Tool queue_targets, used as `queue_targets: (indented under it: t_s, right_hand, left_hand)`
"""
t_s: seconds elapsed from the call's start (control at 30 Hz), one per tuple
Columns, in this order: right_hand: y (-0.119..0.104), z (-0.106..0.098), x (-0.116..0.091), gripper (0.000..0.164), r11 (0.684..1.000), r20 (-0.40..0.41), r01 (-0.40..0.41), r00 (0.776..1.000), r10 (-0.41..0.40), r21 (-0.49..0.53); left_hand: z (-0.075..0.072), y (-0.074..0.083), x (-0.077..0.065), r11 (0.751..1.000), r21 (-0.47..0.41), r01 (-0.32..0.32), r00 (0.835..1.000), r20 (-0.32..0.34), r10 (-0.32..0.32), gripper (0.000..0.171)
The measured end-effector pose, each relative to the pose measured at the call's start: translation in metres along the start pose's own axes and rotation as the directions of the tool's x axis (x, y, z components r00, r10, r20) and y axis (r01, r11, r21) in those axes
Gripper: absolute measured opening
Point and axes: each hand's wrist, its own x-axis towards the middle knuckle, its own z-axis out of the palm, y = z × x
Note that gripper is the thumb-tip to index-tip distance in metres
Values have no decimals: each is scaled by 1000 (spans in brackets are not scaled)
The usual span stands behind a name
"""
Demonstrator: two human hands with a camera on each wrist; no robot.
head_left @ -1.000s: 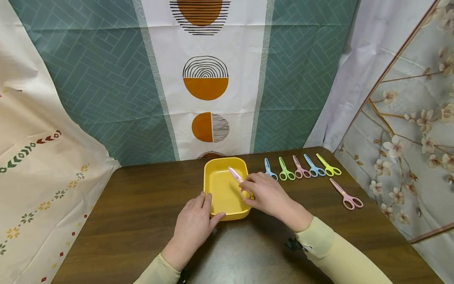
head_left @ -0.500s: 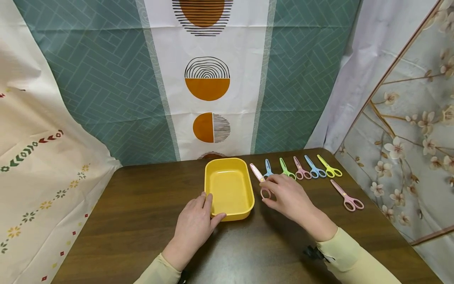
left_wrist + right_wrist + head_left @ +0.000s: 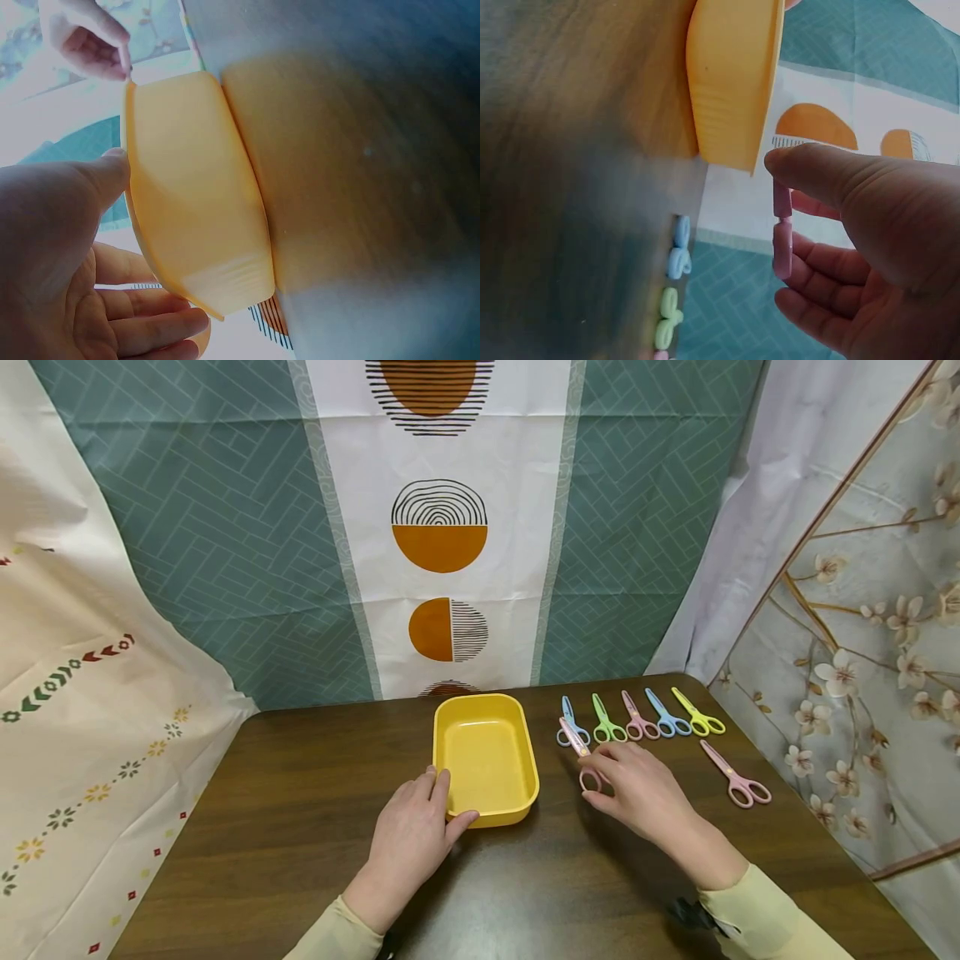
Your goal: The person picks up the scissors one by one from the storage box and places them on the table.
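Note:
My right hand (image 3: 637,789) pinches a pair of pink scissors (image 3: 572,735) by the handle, blades pointing to the far left. In the right wrist view, these scissors (image 3: 782,247) are held up off the table. Their blades overlap the handle of the leftmost blue scissors (image 3: 568,718) in the head view. My left hand (image 3: 412,827) rests on the near left corner of a yellow tray (image 3: 486,819), thumb over the front rim and fingers along the left side. Nothing lies inside the tray. In the left wrist view, the thumb (image 3: 112,169) touches the tray's rim.
Along the back right stand out green scissors (image 3: 606,722), pink scissors (image 3: 637,722), blue scissors (image 3: 666,720) and yellow scissors (image 3: 699,717) in a row. Another pink pair (image 3: 738,781) lies nearer the right edge. Curtains hang behind the wooden table (image 3: 300,810).
My right hand has carried the pink scissors rightward from above the tray to in front of the leftmost blue scissors. The left hand stays at the tray's corner.

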Motion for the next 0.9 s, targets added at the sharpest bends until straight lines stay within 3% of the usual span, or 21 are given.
queue_targets:
  t_s: [0.37,0.9]
  right_hand:
    - [7,2,-23,37,999,71,-32,997,32,8]
    - [16,12,-33,30,998,138,-64,988,64,-2]
  left_hand:
    - [0,0,0,1000,1,-3,1000,-1,3,76]
    - [-1,0,0,1000,7,-2,1000,10,2,76]
